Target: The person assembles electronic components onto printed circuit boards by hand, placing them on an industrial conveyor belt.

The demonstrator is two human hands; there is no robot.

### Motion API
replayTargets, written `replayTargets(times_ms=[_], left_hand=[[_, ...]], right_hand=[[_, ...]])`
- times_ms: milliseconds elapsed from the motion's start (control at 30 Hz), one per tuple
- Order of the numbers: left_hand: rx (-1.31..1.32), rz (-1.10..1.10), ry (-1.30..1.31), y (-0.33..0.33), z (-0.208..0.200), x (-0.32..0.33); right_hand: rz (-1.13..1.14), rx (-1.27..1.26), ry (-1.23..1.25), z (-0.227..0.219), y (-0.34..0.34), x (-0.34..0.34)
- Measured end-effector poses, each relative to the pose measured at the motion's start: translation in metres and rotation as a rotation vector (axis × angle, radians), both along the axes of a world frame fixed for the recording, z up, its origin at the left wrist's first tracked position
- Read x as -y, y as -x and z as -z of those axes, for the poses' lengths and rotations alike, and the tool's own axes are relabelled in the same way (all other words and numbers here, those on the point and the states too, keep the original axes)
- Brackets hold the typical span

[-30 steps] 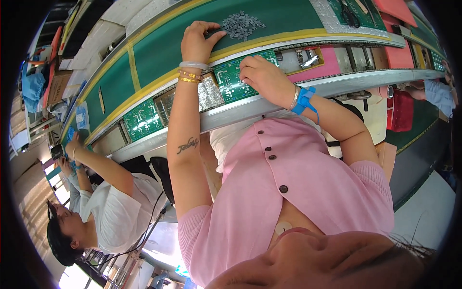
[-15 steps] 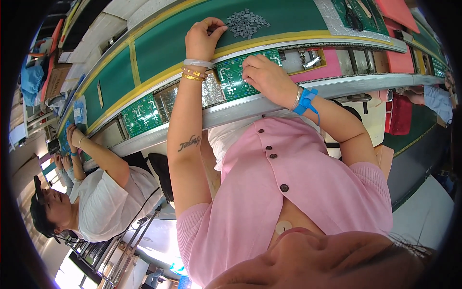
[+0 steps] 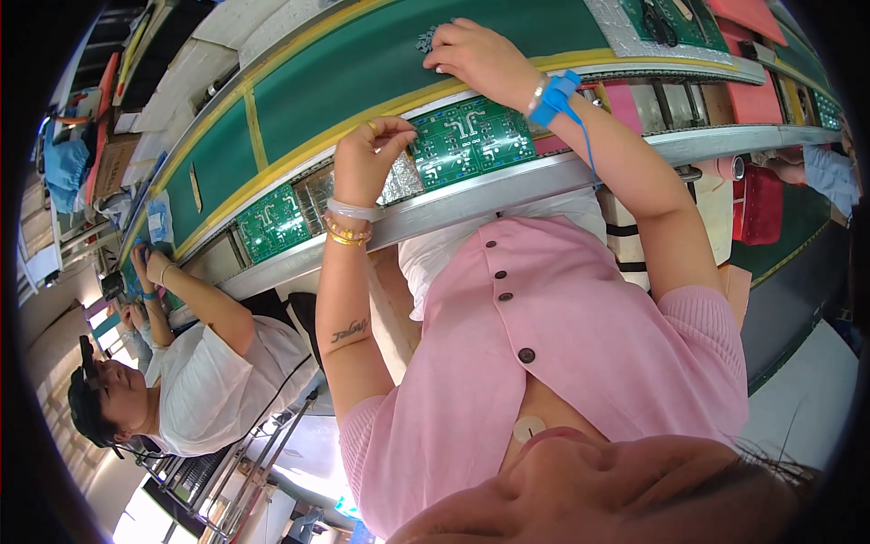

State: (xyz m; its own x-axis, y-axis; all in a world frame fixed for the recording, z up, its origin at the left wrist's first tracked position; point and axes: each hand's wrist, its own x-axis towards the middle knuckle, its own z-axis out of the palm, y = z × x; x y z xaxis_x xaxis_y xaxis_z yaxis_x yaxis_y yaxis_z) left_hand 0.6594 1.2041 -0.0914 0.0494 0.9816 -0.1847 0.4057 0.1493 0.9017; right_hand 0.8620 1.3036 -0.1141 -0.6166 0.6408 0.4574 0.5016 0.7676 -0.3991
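Note:
A green circuit board [image 3: 472, 140] with white markings lies on the metal rail in front of me. At its left edge is my left hand [image 3: 367, 163], thumb and forefinger pinched together; anything between the tips is too small to make out. Beyond the rail, on the green surface, sits a pile of small grey parts [image 3: 425, 39], mostly covered by my right hand [image 3: 480, 59]. The fingers of that hand are bent at the pile, and what they grip is hidden. A blue strap [image 3: 555, 98] circles my right wrist.
A second circuit board [image 3: 272, 222] lies farther left on the rail [image 3: 299, 249]. Scissors [image 3: 659, 24] rest at the far right by more boards. To my left, a person in a white shirt [image 3: 213, 385] works at the same line. A red bin [image 3: 759, 207] stands at right.
My left hand has come back from the grey pile to the board's left edge. My right hand has left the board and reached out over the pile.

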Motion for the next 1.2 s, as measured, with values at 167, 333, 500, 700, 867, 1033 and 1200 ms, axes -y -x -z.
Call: replayTargets(times_ms=[167,333,500,700,867,1033,1200], left_hand=[[-0.250,0.129,-0.311,-0.004,0.007,0.010],[-0.316,0.115,-0.346,-0.006,0.012,0.011],[-0.374,0.120,-0.377,-0.006,0.014,0.011],[-0.392,0.122,-0.415,-0.009,0.014,0.013],[-0.321,0.117,-0.427,-0.005,0.011,0.015],[0.119,-0.150,-0.335,0.015,0.021,0.011],[0.211,-0.245,-0.288,0.025,0.027,0.013]], right_hand=[[0.019,0.095,-0.070,0.003,0.008,-0.002],[0.028,0.064,-0.111,0.001,0.007,0.001],[0.057,-0.052,-0.030,-0.004,0.007,0.005],[0.059,-0.123,-0.029,0.001,0.005,0.006],[0.021,-0.141,0.190,-0.018,0.005,0.043],[-0.147,-0.072,0.307,-0.014,0.012,0.083],[-0.148,-0.036,0.344,-0.009,0.021,0.089]])
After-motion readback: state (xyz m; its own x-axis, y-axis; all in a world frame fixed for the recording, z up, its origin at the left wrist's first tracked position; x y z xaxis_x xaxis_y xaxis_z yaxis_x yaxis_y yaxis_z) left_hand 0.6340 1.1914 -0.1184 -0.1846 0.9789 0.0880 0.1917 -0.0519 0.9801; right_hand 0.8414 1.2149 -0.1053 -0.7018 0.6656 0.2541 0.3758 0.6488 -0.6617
